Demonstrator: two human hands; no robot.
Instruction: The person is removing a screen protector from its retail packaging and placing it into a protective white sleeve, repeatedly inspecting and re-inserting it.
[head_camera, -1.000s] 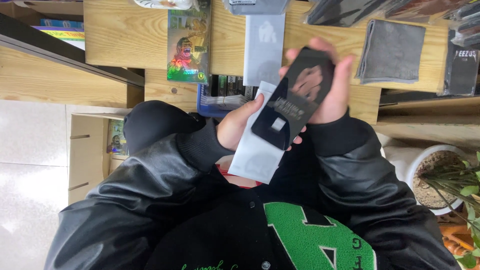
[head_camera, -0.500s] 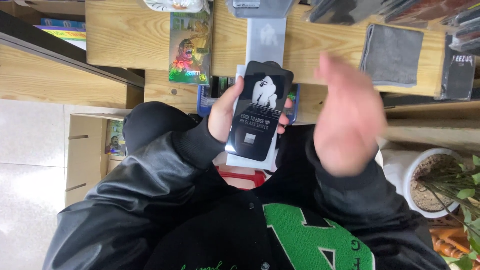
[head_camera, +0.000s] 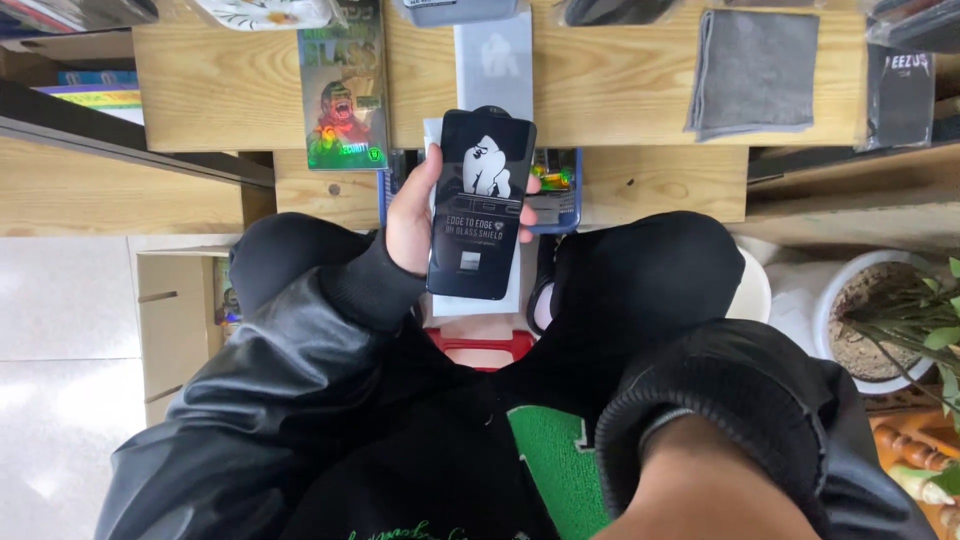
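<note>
My left hand (head_camera: 405, 215) grips a black rectangular screen protector (head_camera: 482, 205) printed with a white ape figure, held upright over my lap. A pale sleeve (head_camera: 480, 305) sits behind it and pokes out below its bottom edge. My thumb lies on the protector's left edge and my fingertips show at its right edge. Of my right arm only the black cuff (head_camera: 650, 420) and bare wrist (head_camera: 700, 495) show at the bottom edge. The hand itself is out of frame.
The wooden desk (head_camera: 620, 90) ahead carries a green package with an ape picture (head_camera: 343, 95), a pale sleeve (head_camera: 495, 55), a grey cloth (head_camera: 752, 70) and a black package (head_camera: 900, 95). A potted plant (head_camera: 880, 310) stands right, a cardboard box (head_camera: 175, 310) left.
My right hand let go of the protector, swung away to the right and dropped out of view toward the camera. My left hand now holds the protector alone, turned upright.
</note>
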